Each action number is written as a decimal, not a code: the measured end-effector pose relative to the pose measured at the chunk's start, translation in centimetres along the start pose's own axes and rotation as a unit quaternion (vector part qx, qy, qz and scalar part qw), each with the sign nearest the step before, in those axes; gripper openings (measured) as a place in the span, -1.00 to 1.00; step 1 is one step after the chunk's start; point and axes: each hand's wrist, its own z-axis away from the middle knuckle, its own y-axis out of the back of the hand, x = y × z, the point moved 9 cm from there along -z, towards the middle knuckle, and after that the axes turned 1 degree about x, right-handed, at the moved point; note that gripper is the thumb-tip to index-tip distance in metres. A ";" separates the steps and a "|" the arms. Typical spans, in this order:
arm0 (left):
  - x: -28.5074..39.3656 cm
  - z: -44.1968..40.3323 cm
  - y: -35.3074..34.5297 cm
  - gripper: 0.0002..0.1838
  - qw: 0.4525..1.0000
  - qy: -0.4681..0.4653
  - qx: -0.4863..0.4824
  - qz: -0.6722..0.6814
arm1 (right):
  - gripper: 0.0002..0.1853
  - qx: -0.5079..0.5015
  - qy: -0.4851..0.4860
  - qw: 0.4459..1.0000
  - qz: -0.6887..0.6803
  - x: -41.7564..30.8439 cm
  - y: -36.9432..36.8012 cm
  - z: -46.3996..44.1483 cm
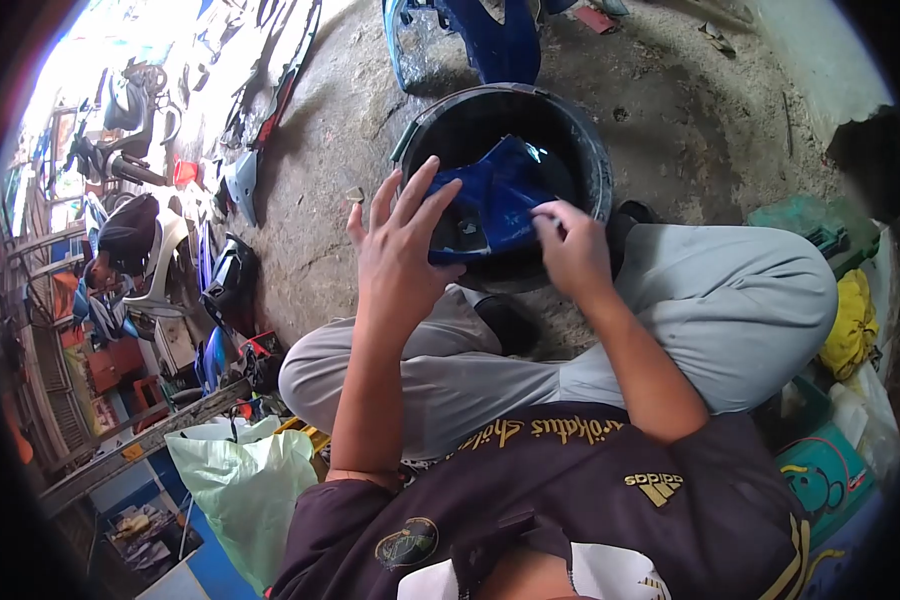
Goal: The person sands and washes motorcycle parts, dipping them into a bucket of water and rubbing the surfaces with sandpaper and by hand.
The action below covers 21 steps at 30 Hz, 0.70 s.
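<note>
A glossy blue plastic panel (510, 200), wet-looking and angular, is held over the mouth of a black bucket (600, 165). My left hand (400, 240) grips its left end, the thumb at the lower edge and the index finger at the upper left, other fingers spread. On the panel's right side, my right hand (575, 250) has its fingers bent and pressed together against the surface. What those fingers hold, if anything, is hidden. Part of the bucket's inside shows dark around the panel.
More blue plastic parts (500, 40) lie on the concrete floor beyond the bucket. Motorcycle fairings and a black part (232, 285) stand at the left. A pale green bag (245, 480) is at lower left; a yellow cloth (850, 325) and a teal case (820, 490) are at right.
</note>
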 end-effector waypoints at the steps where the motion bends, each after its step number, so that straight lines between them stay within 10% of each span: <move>1: 0.2 0.1 -0.1 0.09 1.000 -0.006 -0.001 0.005 | -0.79 -0.005 0.067 0.997 -0.029 -2.3 -0.4 0.6; 2: 0.4 0.1 -0.3 0.08 1.000 -0.009 -0.003 0.011 | -0.78 -0.013 0.134 0.989 -0.058 -4.6 -0.6 1.3; 6: 1.9 0.2 -0.9 0.07 0.999 -0.046 -0.004 0.019 | -0.81 -0.010 -0.089 0.996 -0.018 0.9 -0.4 0.1; 21: 1.9 0.2 -1.2 -0.51 0.989 -0.087 0.095 0.072 | -0.83 -0.022 0.010 1.000 0.004 0.6 -0.7 -0.3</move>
